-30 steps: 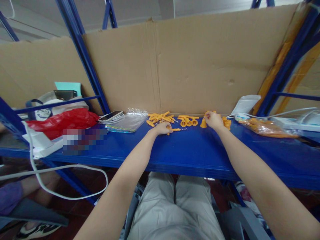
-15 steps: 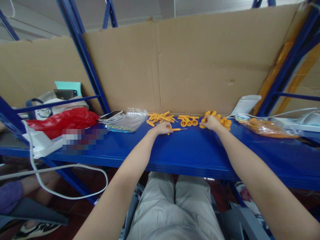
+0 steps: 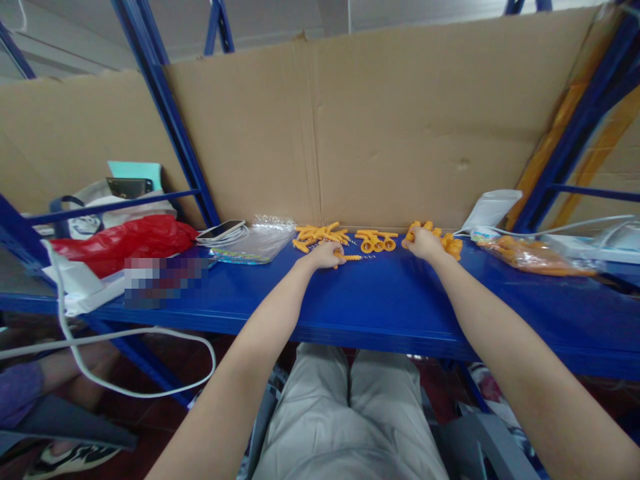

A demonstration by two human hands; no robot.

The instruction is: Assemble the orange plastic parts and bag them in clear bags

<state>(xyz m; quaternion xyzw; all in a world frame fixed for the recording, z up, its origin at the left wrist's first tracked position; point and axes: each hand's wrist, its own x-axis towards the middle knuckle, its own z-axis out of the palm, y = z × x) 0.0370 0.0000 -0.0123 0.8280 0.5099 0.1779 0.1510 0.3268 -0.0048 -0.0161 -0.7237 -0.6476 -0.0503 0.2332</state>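
Note:
My left hand point(image 3: 327, 255) is closed around the thick end of an orange threaded plastic piece point(image 3: 353, 257), with a thin metal spiral point(image 3: 369, 257) sticking out beyond its tip to the right. Behind that hand lies a pile of orange T-shaped plastic handles point(image 3: 323, 235). My right hand point(image 3: 424, 243) has its fingertips pinched at the left side of a heap of orange plastic parts point(image 3: 453, 247); the fingers partly hide the part they touch. Between my hands lie several orange ring-ended pieces point(image 3: 377, 243).
Clear plastic bags point(image 3: 265, 240) and a phone point(image 3: 223, 231) with a white cable lie to the left, near a red bag point(image 3: 125, 243). On the right is a clear bag of orange parts point(image 3: 533, 257). A cardboard sheet point(image 3: 390, 133) stands behind the blue shelf point(image 3: 370, 307).
My right hand has shifted slightly at the heap's left side, and an orange part formerly visible below its fingers no longer shows there. My left hand has barely moved.

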